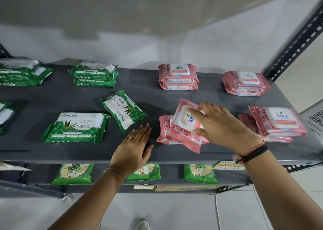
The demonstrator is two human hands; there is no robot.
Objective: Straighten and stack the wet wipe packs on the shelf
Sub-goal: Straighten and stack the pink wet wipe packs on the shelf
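Pink pack: askew atop another pink pack, front middle of the shelf; soft film, likely light and slippery, stiff only at its white lid.
Hold: by the long edges, judged best.
Right hand: fingers spread over the lid, gripping it.
Left hand: flat, empty, just beside.
Green pack: tilted, loose.
Hidden: lower pack's label; far-left stacks cut off.

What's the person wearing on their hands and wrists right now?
Both forearms are bare, no sleeves showing. The left hand has a thin ring on one finger and fine chain bracelets at the wrist. The right hand has a black band and a pinkish-red thread at its wrist.
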